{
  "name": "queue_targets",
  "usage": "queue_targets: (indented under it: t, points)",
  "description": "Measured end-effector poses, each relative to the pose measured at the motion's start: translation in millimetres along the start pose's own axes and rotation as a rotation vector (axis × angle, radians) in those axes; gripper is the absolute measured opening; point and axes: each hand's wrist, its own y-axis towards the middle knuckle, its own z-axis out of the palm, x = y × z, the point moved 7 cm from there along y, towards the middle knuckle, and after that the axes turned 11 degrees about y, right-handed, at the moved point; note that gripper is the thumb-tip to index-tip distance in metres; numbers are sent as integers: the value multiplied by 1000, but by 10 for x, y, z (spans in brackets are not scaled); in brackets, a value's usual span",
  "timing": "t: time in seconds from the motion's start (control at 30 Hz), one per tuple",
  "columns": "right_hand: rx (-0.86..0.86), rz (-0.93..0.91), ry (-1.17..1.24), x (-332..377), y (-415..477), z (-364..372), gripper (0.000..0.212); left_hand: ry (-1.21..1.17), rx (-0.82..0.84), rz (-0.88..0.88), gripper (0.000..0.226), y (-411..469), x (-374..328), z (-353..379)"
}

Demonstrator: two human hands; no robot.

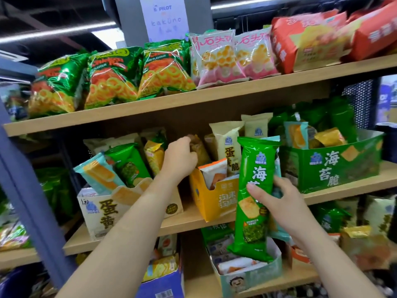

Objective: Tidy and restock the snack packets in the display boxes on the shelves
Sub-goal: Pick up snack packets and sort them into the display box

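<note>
Bare forearms [120, 229] seen to abt elbow; left hand [180, 157] & right hand [278, 197] bare too.

At frame centre a narrow gap runs between the cream box [94, 211] and the yellow box [212, 203]; the left hand [179, 159], gripping a brown packet [198, 147], fills its top. Upright packets [227, 143] reach almost to the shelf board [171, 108] above. The green packet [255, 179] held in the right hand [277, 196] covers the yellow box's right front.
</note>
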Motion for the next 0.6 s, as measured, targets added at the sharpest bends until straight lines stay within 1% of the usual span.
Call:
queue_targets:
  t: [0.07, 0.1, 0.13, 0.17, 0.2, 0.23, 0.27, 0.3, 0.33, 0.37, 0.4, 0.43, 0.5, 0.53, 0.6]
  points:
    - [10, -20, 4, 45, -36, 17, 29, 48, 6, 11, 32, -25, 22, 56]
    - [11, -26, 11, 56, -58, 14, 30, 81, -19, 35, 33, -70, -2, 29]
    - [13, -30, 13, 59, -83, 2, 31, 102, -83, 75, 36, -153, -55, -43]
    - [10, -29, 17, 38, -103, -18, 32, 69, -168, 126, 37, -284, -120, -133]
    - [8, -24, 21, 36, -142, -34, 34, -33, -239, 176, 35, -483, -201, -223]
    - [4, -22, 33, 29, -183, -62, 38, -163, -264, 235, 30, -720, -286, -263]
    - [0, -29, 53, 39, -232, -93, 40, -280, -210, 297, 28, -979, -399, -251]
    - [-10, -30, 83, 39, -284, -123, 37, -367, -77, 333, 32, -1232, -522, -169]
    - [-10, -27, 109, 46, -353, -133, 30, -440, 99, 338, 39, -1459, -628, -24]
    - [-7, -15, 122, 24, -429, -130, 26, -530, 268, 321, 43, -1652, -698, 168]
    - [2, 3, 129, -10, -511, -115, 25, -617, 393, 285, 46, -1809, -733, 363]
    - [13, 18, 121, -70, -599, -95, 24, -687, 469, 228, 48, -1925, -728, 560]
    - [10, 72, 75, -265, -768, -104, 23, -756, 549, 78, 45, -2090, -656, 891]
    - [4, 135, 93, -409, -860, -132, 23, -776, 573, 30, 42, -2177, -624, 1011]
    - [-24, 306, 212, -706, -1042, -226, 18, -831, 596, -22, 35, -2333, -560, 1160]
